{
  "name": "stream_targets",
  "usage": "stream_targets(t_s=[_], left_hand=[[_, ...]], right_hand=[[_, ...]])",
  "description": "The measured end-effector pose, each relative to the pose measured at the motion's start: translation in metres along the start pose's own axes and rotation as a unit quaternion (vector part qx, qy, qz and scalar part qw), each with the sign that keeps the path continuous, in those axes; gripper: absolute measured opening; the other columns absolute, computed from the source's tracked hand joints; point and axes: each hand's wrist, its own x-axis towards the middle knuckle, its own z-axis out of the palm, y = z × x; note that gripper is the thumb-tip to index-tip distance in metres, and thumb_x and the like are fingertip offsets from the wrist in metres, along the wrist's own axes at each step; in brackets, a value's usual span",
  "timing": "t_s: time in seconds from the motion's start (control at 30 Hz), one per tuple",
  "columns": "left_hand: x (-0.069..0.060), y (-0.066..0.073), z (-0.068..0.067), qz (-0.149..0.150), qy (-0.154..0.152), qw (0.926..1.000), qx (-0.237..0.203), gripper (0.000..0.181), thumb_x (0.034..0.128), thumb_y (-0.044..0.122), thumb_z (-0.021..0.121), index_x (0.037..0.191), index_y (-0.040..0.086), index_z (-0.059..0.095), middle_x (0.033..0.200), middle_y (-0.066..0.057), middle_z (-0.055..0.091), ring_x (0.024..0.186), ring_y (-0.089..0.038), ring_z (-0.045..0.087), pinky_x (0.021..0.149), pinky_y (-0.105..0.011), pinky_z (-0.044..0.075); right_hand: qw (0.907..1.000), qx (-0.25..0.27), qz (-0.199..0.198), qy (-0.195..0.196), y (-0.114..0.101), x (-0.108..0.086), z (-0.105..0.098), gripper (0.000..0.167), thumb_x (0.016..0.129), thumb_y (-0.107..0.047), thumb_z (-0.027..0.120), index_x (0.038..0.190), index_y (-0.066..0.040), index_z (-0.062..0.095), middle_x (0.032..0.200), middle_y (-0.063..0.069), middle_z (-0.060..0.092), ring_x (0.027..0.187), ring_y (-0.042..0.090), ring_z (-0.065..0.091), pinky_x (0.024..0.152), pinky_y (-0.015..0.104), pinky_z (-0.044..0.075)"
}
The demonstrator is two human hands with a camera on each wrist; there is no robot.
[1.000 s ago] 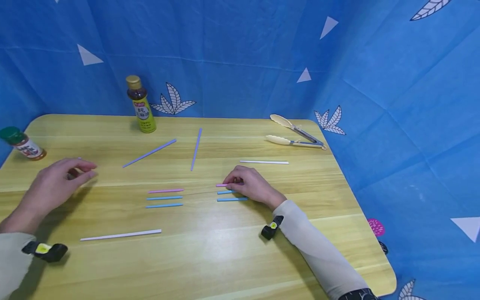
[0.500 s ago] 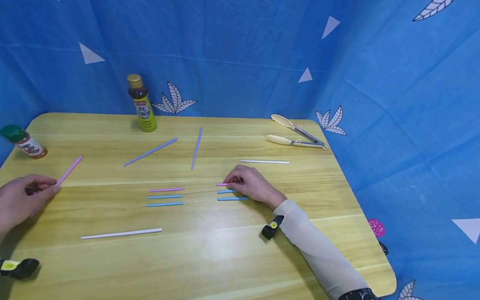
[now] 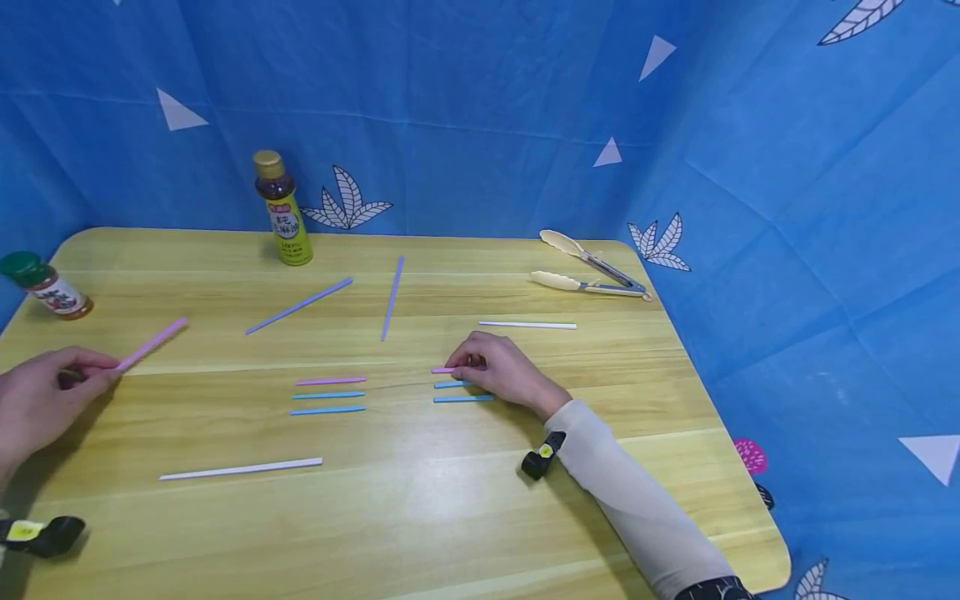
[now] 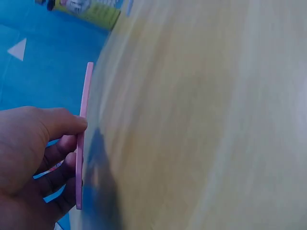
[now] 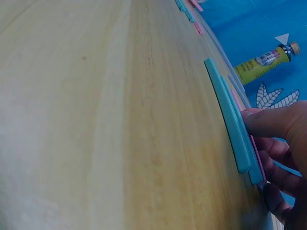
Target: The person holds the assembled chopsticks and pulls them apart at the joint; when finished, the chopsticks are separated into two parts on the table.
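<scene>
In the head view my left hand point(image 3: 52, 400), at the left, pinches a pink stick point(image 3: 153, 342) between thumb and fingers. That stick point(image 4: 85, 96) looks thin and straight in the left wrist view. My right hand point(image 3: 502, 371) pinches a shorter pink stick point(image 3: 441, 371) at the table's middle, partly hidden by the fingers. Just in front of it lie two blue sticks point(image 3: 457, 400), roughly parallel. To their left is a matching row: one pink stick point(image 3: 330, 382) and two blue sticks point(image 3: 327, 410).
A long white stick point(image 3: 240, 469) lies at the front left, another white stick point(image 3: 527, 325) behind my right hand. Two purple sticks point(image 3: 298, 307) lie farther back. An oil bottle point(image 3: 285, 217), a green-capped jar point(image 3: 52, 287) and tongs point(image 3: 592, 275) stand or lie around the edges.
My left hand has moved left and toward me and taken hold of the pink stick. Over the last half second the stick's far end has swung right. My right hand has stayed put.
</scene>
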Motion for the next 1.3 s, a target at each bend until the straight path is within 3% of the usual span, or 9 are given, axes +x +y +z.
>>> stream_targets(t_s=[0.2, 0.27, 0.53, 0.63, 0.73, 0.9, 1.03, 1.13, 1.3], left_hand=[[0.002, 0.039, -0.006, 0.039, -0.028, 0.9987, 0.018, 0.017, 0.1047, 0.007, 0.070, 0.118, -0.004, 0.071, 0.099, -0.023, 0.070, 0.079, -0.024, 0.059, 0.060, -0.028, 0.036], [0.002, 0.055, -0.006, 0.065, -0.034, 0.9971, 0.016, 0.014, 0.1044, 0.006, 0.070, 0.115, -0.003, 0.072, 0.098, -0.022, 0.072, 0.080, -0.026, 0.061, 0.059, -0.028, 0.038], [0.000, 0.114, 0.005, 0.182, -0.037, 0.9825, -0.008, 0.009, 0.0989, 0.005, 0.078, 0.107, 0.009, 0.078, 0.096, -0.006, 0.073, 0.078, 0.001, 0.054, 0.061, -0.025, 0.045], [-0.001, 0.134, 0.010, 0.216, -0.044, 0.9752, -0.016, 0.009, 0.0992, 0.008, 0.079, 0.106, 0.013, 0.078, 0.094, 0.001, 0.072, 0.077, 0.004, 0.053, 0.062, -0.026, 0.046], [-0.003, 0.155, 0.016, 0.235, -0.057, 0.9701, -0.024, 0.008, 0.1003, 0.011, 0.079, 0.106, 0.016, 0.077, 0.092, 0.005, 0.070, 0.078, -0.001, 0.055, 0.063, -0.026, 0.046], [-0.008, 0.184, 0.023, 0.235, -0.106, 0.9653, -0.039, 0.008, 0.1018, 0.014, 0.078, 0.109, 0.017, 0.077, 0.093, 0.005, 0.068, 0.081, -0.010, 0.058, 0.066, -0.027, 0.047], [-0.011, 0.204, 0.030, 0.249, -0.136, 0.9577, -0.048, 0.010, 0.1014, 0.012, 0.078, 0.111, 0.017, 0.077, 0.100, 0.004, 0.071, 0.086, -0.012, 0.060, 0.070, -0.028, 0.050], [-0.015, 0.217, 0.035, 0.267, -0.145, 0.9509, -0.058, 0.012, 0.1004, 0.011, 0.079, 0.110, 0.017, 0.078, 0.101, 0.005, 0.072, 0.087, -0.011, 0.060, 0.070, -0.028, 0.051], [-0.020, 0.233, 0.042, 0.301, -0.147, 0.9392, -0.074, 0.012, 0.0995, 0.009, 0.079, 0.108, 0.017, 0.077, 0.099, 0.007, 0.069, 0.086, -0.008, 0.059, 0.070, -0.025, 0.052]], right_hand=[[1.0000, 0.007, 0.000, 0.005, -0.001, 0.000, -0.001, 0.013, 0.102, -0.020, 0.080, 0.115, -0.017, 0.082, 0.101, -0.004, 0.071, 0.086, 0.011, 0.057, 0.076, 0.025, 0.048], [0.9999, 0.007, 0.001, 0.010, -0.003, 0.000, -0.001, 0.014, 0.102, -0.021, 0.080, 0.115, -0.017, 0.082, 0.101, -0.004, 0.071, 0.086, 0.011, 0.058, 0.075, 0.025, 0.048], [0.9994, 0.002, -0.018, 0.031, -0.019, 0.007, -0.006, 0.020, 0.105, -0.024, 0.076, 0.123, -0.015, 0.079, 0.111, -0.004, 0.075, 0.099, 0.011, 0.067, 0.091, 0.035, 0.056], [0.9988, 0.020, -0.035, 0.029, -0.029, 0.011, -0.008, 0.024, 0.105, -0.023, 0.075, 0.126, -0.012, 0.078, 0.118, 0.001, 0.075, 0.106, 0.016, 0.067, 0.095, 0.042, 0.057], [0.9977, 0.042, -0.049, 0.019, -0.040, 0.016, -0.008, 0.029, 0.105, -0.025, 0.075, 0.130, -0.010, 0.076, 0.125, 0.007, 0.074, 0.111, 0.022, 0.066, 0.100, 0.047, 0.056], [0.9960, 0.064, -0.062, -0.001, -0.060, 0.026, -0.003, 0.034, 0.105, -0.025, 0.075, 0.135, -0.009, 0.073, 0.132, 0.012, 0.072, 0.116, 0.025, 0.066, 0.104, 0.046, 0.055], [0.9949, 0.060, -0.080, -0.012, -0.074, 0.031, 0.004, 0.035, 0.104, -0.024, 0.077, 0.136, -0.010, 0.072, 0.133, 0.009, 0.073, 0.110, 0.019, 0.066, 0.100, 0.044, 0.057], [0.9938, 0.062, -0.090, -0.019, -0.080, 0.031, 0.011, 0.034, 0.103, -0.023, 0.078, 0.134, -0.011, 0.072, 0.129, 0.006, 0.074, 0.101, 0.012, 0.065, 0.091, 0.033, 0.059], [0.9932, 0.060, -0.094, -0.034, -0.085, 0.028, 0.020, 0.027, 0.105, -0.022, 0.076, 0.130, -0.012, 0.075, 0.113, -0.002, 0.076, 0.078, 0.005, 0.056, 0.074, 0.019, 0.048]])
